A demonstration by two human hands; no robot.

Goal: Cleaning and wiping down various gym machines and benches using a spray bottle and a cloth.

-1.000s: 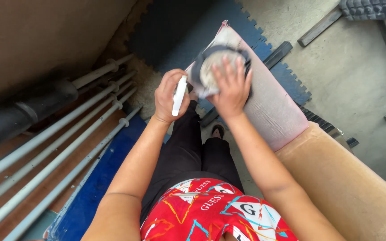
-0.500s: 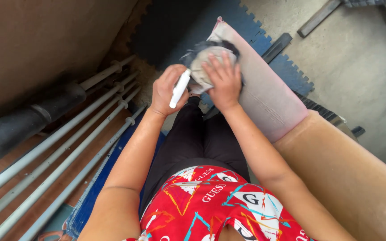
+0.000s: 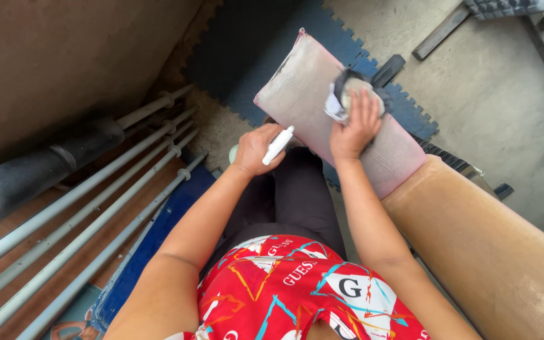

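Rag pressed flat on the pink pad by right hand, mid-wipe, pad visibly dusty toward 10 o'clock; left hand clenched round white bottle.

A white marker slants across the left fist; a round grey-and-black fabric piece lies flat on the pink cushion, far right.

I see a pale pink padded cushion with a matt, scuffed, leather-like skin, dusted grey. On it lies a crumpled grey-and-white cloth rag, soft and dull. The slim white pen-shaped tube looks like smooth plastic with a slight gloss. The long grey rods look like painted metal, satin-smooth. The dark blue interlocking floor mat seems matt foam, beside rough concrete floor.
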